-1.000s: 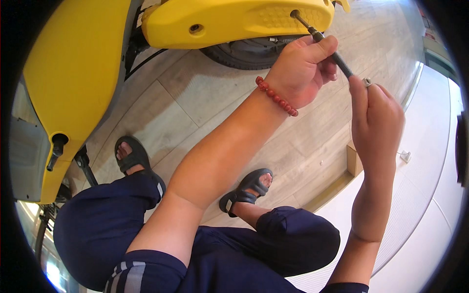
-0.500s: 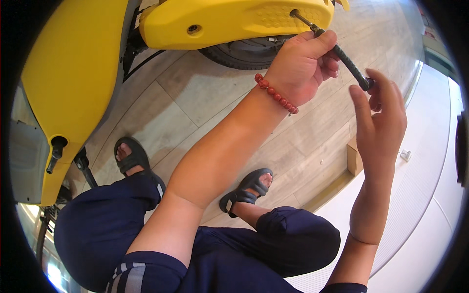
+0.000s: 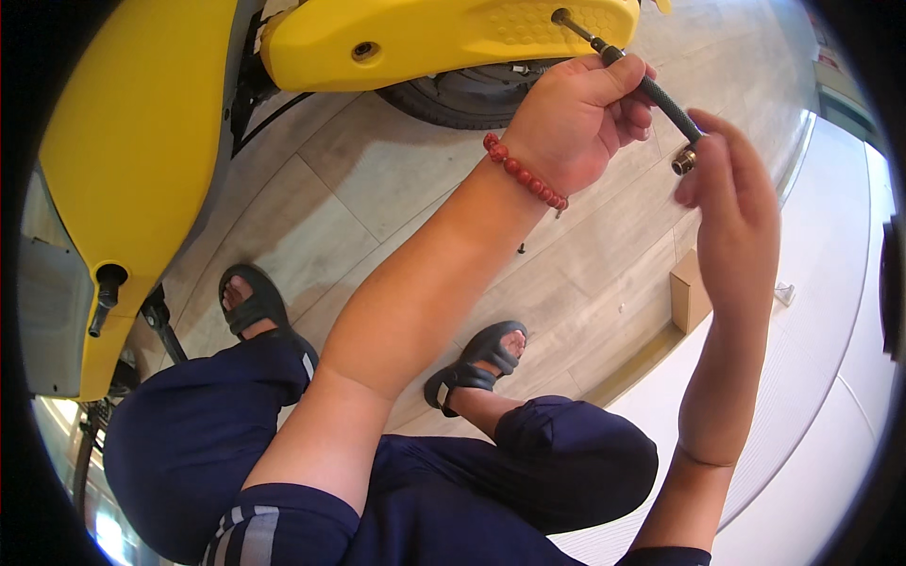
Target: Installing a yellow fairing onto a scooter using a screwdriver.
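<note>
A screwdriver point(image 3: 665, 102) with a thin metal shaft and a dark knurled handle slants down to the right from a hole in the yellow side panel point(image 3: 453, 42). My left hand point(image 3: 590, 113), with a red bead bracelet on the wrist, is closed round the handle near the shaft. At the handle's lower end, my right hand point(image 3: 736, 198) has its fingers curled against it, partly blurred. A shiny metal fitting point(image 3: 683, 160) sticks out beside those fingers. The shaft's tip is hidden inside the hole.
The large yellow body panel point(image 3: 151, 123) of the vehicle stands at left, with a black tyre point(image 3: 472, 99) under the side panel. A tiny dark piece point(image 3: 521, 249) lies on the plank floor between my sandals and arm. A cardboard box point(image 3: 691, 291) stands beside the white surface point(image 3: 793, 415) at right.
My right fingers have turned at the handle's end and curled in. The metal fitting now shows there, where a dark end was. My left hand keeps its grip.
</note>
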`<state>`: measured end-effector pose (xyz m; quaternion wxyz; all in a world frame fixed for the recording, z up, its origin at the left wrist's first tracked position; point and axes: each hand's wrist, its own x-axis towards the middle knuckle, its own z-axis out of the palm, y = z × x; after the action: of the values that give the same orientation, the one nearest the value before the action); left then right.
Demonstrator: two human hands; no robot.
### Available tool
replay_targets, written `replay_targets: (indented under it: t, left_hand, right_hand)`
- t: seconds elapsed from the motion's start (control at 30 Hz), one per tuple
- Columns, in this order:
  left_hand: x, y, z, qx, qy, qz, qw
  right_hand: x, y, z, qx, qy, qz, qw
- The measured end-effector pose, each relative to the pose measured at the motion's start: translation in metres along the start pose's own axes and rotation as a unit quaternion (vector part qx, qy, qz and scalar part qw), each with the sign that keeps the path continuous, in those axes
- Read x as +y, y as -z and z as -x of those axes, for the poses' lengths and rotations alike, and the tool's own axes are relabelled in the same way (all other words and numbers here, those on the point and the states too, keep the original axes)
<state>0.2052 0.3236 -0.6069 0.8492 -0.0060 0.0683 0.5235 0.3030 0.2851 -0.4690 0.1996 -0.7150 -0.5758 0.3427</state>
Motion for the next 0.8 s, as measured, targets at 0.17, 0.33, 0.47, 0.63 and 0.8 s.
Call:
replay_targets:
  t: [0.17,0.33,0.47,0.63,0.8]
  left_hand:
    - [0.000,0.001,0.002,-0.003,0.004,-0.016,1.000]
    - [0.000,0.000,0.002,-0.002,0.015,-0.009,1.000]
    - [0.003,0.001,0.001,-0.009,0.018,-0.013,1.000]
    - [0.003,-0.008,-0.005,0.010,0.016,-0.030,0.999]
    - [0.005,-0.005,-0.001,0.006,0.013,-0.032,0.999]
  right_hand:
    - [-0.003,0.005,0.004,0.031,0.264,0.461,0.847]
    - [0.002,0.003,0.001,0.033,0.317,0.461,0.828]
    - [0.010,0.004,-0.013,0.024,0.204,0.283,0.937]
    - [0.010,0.013,-0.022,-0.025,-0.151,-0.146,0.977]
    - [0.010,0.000,-0.009,0.094,0.018,-0.013,0.995]
